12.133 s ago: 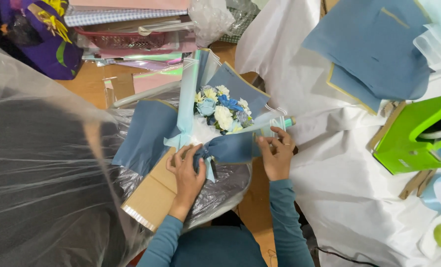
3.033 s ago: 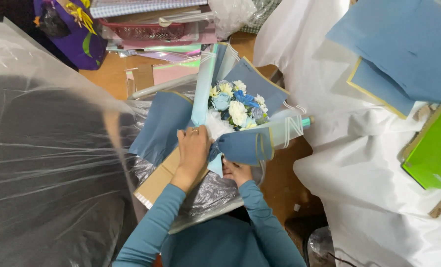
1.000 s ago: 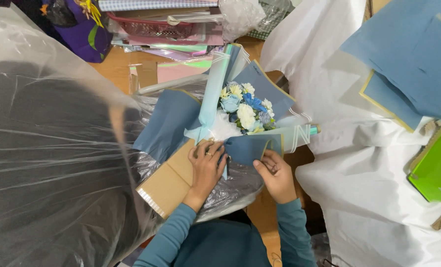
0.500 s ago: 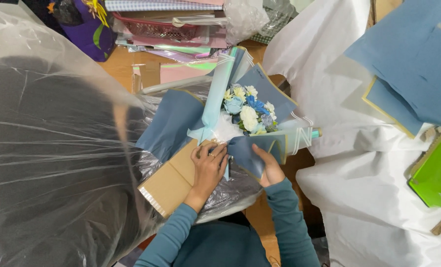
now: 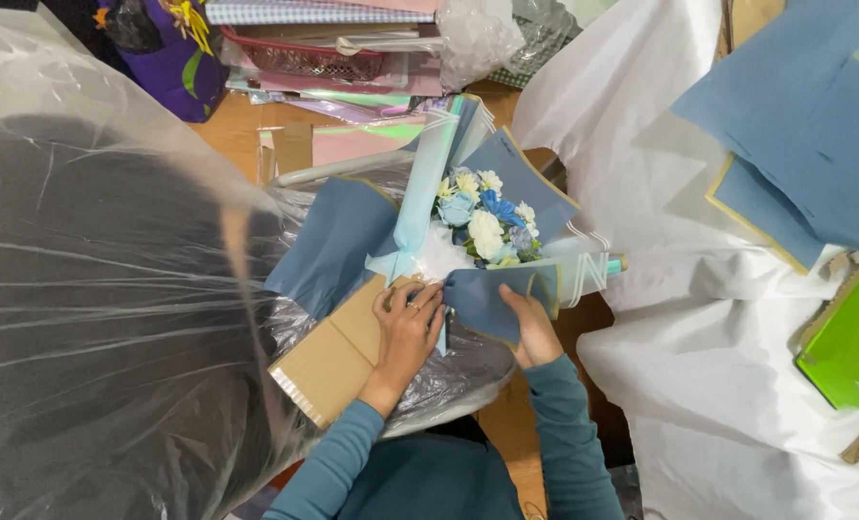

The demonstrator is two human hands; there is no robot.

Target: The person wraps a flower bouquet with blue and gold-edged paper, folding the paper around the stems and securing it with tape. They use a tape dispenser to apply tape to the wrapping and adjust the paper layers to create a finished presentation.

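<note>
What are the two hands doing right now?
Left hand: closed on the bouquet where the wrapping gathers.
Right hand: holding the blue wrapping sheet.

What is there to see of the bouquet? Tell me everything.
The bouquet is a bunch of white, cream and blue flowers wrapped in dusty-blue paper sheets with pale edges, plus a light aqua sheet standing upright on its left side. It lies over a flat brown cardboard piece and clear plastic. The left hand presses at its base; the right hand folds a blue sheet across the front.
</note>
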